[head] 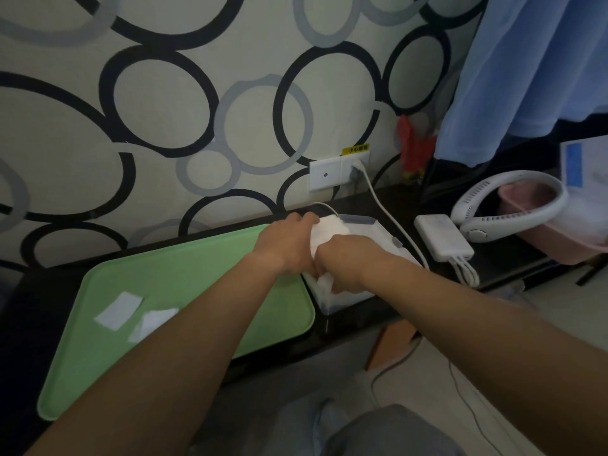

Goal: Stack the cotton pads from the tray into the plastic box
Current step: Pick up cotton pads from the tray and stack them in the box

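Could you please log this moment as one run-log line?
left hand, right hand: grip cotton pads at plastic box | green tray: two loose pads

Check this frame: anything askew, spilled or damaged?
Nothing is spilled or damaged. Two pads lie loose and askew on the tray. The left hand and right hand grip an uneven stack at the box.

The fingertips of the left grip (285, 246) and the right grip (347, 260) are hidden in the stack of cotton pads (329, 230), both cover most of the plastic box (363, 222), the left forearm (184, 340) overlaps one pad (154, 319) on the tray (197, 274), and the pink basin (559, 240) is cut off by the right edge.
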Motion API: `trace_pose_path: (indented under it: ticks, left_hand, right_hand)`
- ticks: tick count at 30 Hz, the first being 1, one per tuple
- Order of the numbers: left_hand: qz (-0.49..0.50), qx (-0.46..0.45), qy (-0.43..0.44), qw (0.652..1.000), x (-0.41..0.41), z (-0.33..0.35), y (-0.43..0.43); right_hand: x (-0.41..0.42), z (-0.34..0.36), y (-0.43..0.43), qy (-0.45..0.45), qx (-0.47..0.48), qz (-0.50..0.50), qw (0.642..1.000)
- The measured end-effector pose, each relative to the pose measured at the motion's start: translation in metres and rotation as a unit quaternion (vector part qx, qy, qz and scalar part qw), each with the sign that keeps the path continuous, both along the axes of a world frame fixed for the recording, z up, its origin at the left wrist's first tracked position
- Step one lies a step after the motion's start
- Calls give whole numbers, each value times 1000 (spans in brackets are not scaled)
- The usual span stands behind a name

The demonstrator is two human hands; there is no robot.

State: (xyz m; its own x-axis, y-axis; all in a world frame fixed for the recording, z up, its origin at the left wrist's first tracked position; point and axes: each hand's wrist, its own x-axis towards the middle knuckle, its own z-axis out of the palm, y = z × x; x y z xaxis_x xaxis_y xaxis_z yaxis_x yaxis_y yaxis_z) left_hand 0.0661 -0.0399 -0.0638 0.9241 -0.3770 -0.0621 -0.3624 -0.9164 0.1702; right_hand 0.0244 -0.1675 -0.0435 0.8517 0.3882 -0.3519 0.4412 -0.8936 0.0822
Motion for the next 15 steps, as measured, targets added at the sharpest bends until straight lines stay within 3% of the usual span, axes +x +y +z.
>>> trace_pose_path:
  ticks: [5, 7, 13, 15]
  left_hand:
    - [-2, -21, 3, 1000, 1, -5, 2]
    - [1, -40, 11, 999, 2, -8, 3]
    - [17, -191, 47, 980, -8, -10, 26]
    - [47, -239, 34, 969, -19, -8, 54]
  right_hand:
    - [-3, 2, -2, 28, -21, 14, 999]
    - [-4, 3, -8, 45, 18, 11, 999]
    - [-6, 15, -5, 42, 46, -26, 998]
    - [-8, 24, 8, -9, 34, -17, 999]
